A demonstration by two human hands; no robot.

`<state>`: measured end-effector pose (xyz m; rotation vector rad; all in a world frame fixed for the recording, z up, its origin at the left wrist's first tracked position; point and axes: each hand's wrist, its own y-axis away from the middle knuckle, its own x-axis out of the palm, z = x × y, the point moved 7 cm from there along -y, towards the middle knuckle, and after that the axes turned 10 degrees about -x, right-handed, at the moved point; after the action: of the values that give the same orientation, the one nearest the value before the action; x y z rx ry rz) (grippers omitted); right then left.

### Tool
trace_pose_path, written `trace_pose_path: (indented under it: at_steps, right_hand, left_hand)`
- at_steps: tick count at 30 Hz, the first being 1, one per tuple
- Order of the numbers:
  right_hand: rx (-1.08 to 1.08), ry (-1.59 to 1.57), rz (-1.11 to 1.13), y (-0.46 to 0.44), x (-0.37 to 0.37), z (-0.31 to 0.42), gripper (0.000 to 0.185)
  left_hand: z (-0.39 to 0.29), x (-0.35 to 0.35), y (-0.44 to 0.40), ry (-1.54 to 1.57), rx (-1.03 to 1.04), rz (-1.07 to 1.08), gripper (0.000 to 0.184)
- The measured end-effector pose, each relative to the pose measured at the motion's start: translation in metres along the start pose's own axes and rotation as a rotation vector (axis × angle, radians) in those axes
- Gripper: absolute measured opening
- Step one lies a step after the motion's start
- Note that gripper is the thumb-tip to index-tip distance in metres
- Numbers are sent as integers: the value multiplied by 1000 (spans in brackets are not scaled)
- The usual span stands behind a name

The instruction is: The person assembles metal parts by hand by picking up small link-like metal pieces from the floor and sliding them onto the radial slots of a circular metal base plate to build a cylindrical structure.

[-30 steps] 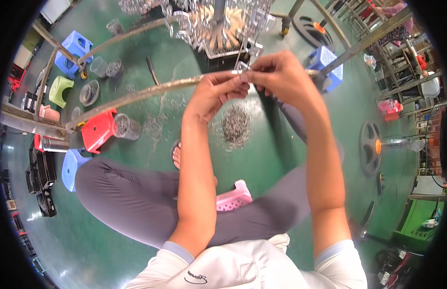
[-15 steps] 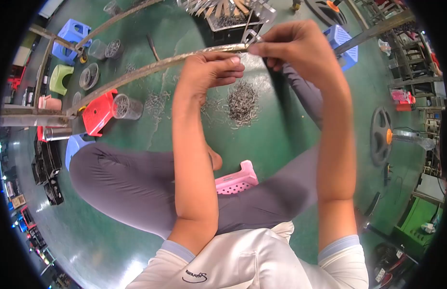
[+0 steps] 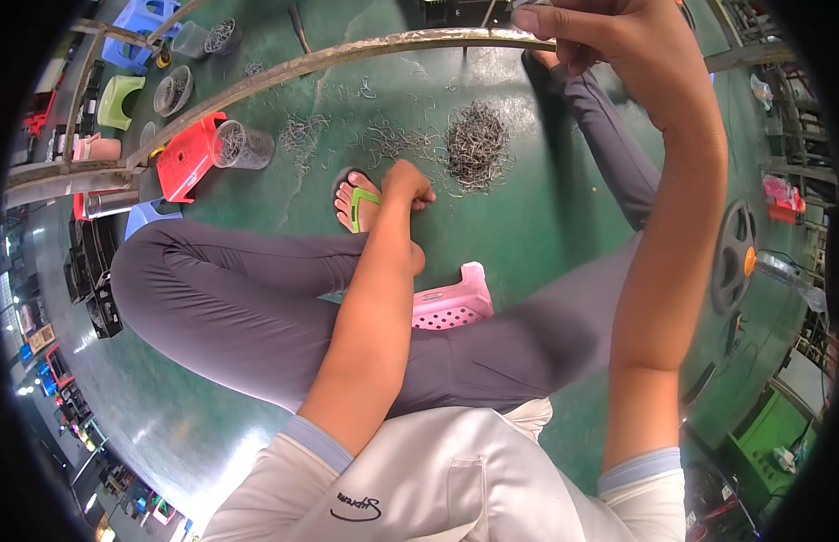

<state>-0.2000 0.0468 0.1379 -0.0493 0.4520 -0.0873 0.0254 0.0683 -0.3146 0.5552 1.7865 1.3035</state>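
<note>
My left hand (image 3: 409, 186) hangs low over the green floor, fingers curled down, just left of a pile of small metal pieces (image 3: 476, 147). Whether anything is between its fingertips is hidden. At the top edge, my right hand (image 3: 593, 29) pinches a small shiny metal part, mostly cut off by the frame, above the curved metal bar (image 3: 347, 56). Thinner scatterings of the metal pieces (image 3: 392, 140) lie left of the pile, near my sandalled foot (image 3: 357, 200).
A red stool (image 3: 186, 161) and a clear tub of metal pieces (image 3: 243, 146) stand at left, beyond the curved bar. A pink stool (image 3: 456, 303) is between my legs. A grey round base (image 3: 734, 256) stands at right.
My left hand has left the bar and dropped toward the floor pile. My right hand stays up by the bar with the metal part. The view has tilted down, so the hanging parts are out of sight.
</note>
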Motion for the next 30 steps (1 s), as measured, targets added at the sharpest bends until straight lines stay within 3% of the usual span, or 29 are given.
trace_pose_path:
  at_steps: [6,8,12,15,17,19,23,28,30]
  right_hand:
    - [55,29,-57,-2,1,-1,22]
    - [-18,-58,-43,-2,-1,-5,22]
    - [33,-17,-47,-10,-1,-12,23]
    - [19,-32,-50,-6,-2,-7,23]
    - [104,35,-98,-6,0,-5,22]
    - [38,-33,-58,-7,-3,-9,22]
    - [104,17,-73,-12,-5,-20,23]
    - [12,-88,-75,-9,-4,-16,23]
    - [4,-80,-83,-9,-2,-17,23]
  left_hand:
    - [18,3,-1,-130,-129,-115,4]
    - [18,-14,-1,-54,-92,-215,4]
    - [17,-48,6,24,-28,-373,9]
    - [-11,-43,29,17,569,-551,16]
    - [-25,-28,28,-155,654,-545,19]
    - [-38,-18,31,-399,745,-575,20]
    - [-33,-44,15,-268,686,-618,21]
    - [-24,-53,7,-47,687,-537,36]
    - [-29,-47,14,-67,619,-639,40]
